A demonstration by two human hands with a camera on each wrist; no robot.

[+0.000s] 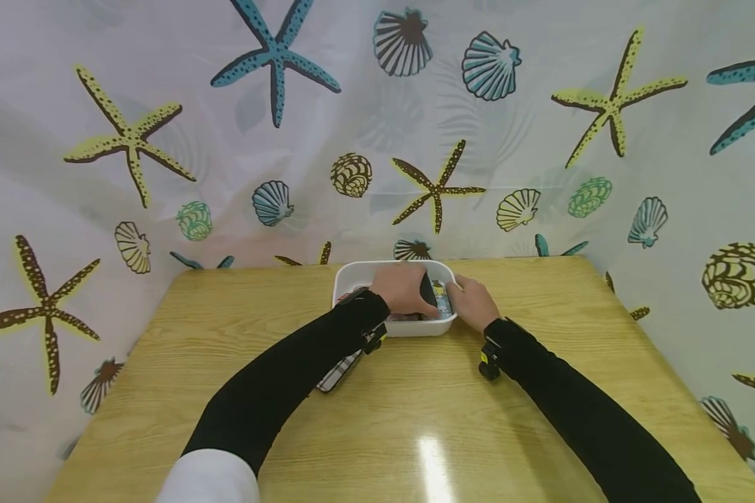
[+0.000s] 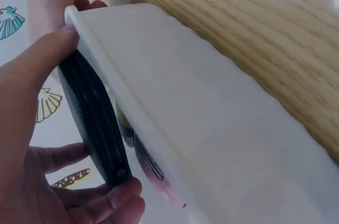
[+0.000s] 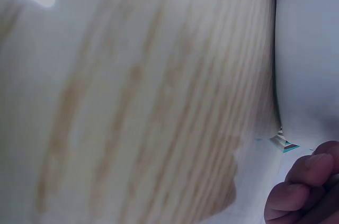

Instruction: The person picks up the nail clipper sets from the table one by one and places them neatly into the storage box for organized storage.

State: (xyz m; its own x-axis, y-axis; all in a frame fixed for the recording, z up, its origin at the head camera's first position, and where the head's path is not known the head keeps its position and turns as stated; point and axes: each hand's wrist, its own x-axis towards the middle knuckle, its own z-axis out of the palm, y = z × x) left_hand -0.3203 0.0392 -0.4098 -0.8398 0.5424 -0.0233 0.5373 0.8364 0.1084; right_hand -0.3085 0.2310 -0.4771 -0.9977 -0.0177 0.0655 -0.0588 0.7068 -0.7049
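Note:
A white plastic bin [image 1: 415, 329] stands near the back of the table with several small items inside. My left hand [image 1: 403, 288] reaches over it and holds a black wallet [image 2: 92, 113] between thumb and fingers. In the left wrist view, the wallet is tilted along the bin's rim, above the contents. My right hand [image 1: 474, 302] grips the bin's right rim; in the right wrist view, only its curled fingers [image 3: 288, 197] show, beside the white wall. A clear item with a yellowish top [image 1: 441, 297] lies inside at the right, and a pink item [image 2: 159, 181] is partly hidden.
A flat black-and-white checked item [image 1: 340, 372] lies in front of the bin, partly covered by my left forearm. The wooden table [image 1: 541, 293] reaches back to a curtain [image 1: 352, 105] printed with shells and starfish.

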